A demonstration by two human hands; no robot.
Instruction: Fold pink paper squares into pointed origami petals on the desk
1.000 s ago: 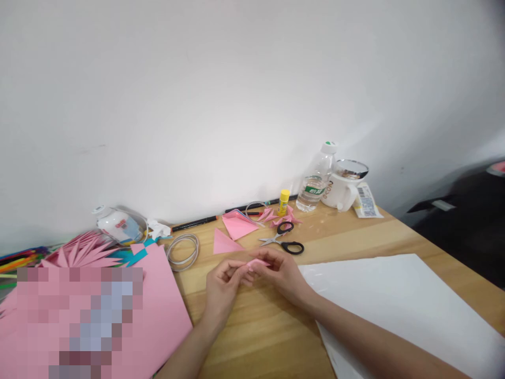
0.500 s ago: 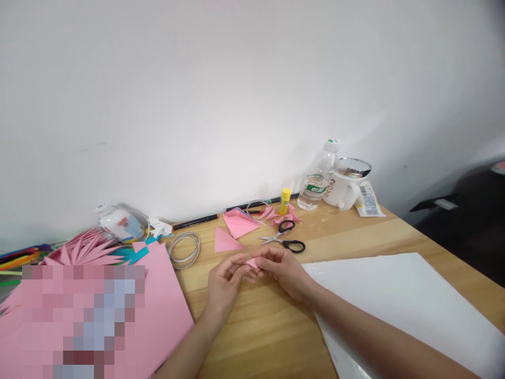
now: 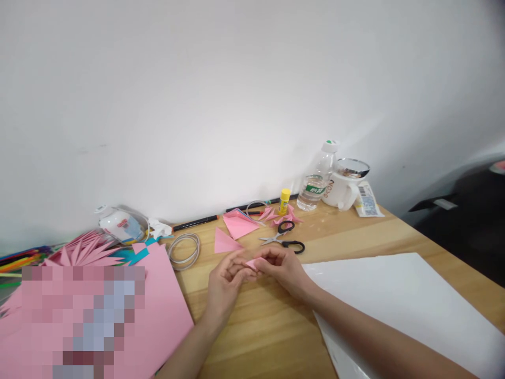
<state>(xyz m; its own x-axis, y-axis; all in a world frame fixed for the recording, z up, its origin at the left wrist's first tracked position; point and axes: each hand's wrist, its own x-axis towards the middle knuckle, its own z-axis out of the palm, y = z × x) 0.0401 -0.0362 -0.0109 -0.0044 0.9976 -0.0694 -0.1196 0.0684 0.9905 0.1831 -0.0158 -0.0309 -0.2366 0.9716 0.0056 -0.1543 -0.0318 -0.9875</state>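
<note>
Between my two hands is a small folded piece of pink paper [image 3: 254,262], held just above the wooden table. My left hand [image 3: 226,279] pinches its left end, fingers curled. The other end is gripped between the thumb and fingers of my right hand [image 3: 282,268]; the fingers hide part of the paper. Just beyond the right hand lie black-handled scissors [image 3: 284,238], blades apart. A pink paper triangle [image 3: 225,241] and folded pink sheets [image 3: 240,223] lie past the left hand. Several pointed pink folded pieces [image 3: 290,215] surround a yellow glue stick [image 3: 284,202].
Large pink sheets [image 3: 169,305] and a fan of folded pink paper [image 3: 84,250] cover the left side. A coil of tape or cord [image 3: 184,251] lies nearby. At the back right stand a water bottle [image 3: 313,184] and a white mug [image 3: 339,190]. A white board [image 3: 394,295] lies right.
The fingers have shifted slightly around the small pink paper, and more of its left part shows. Both hands stay in almost the same place.
</note>
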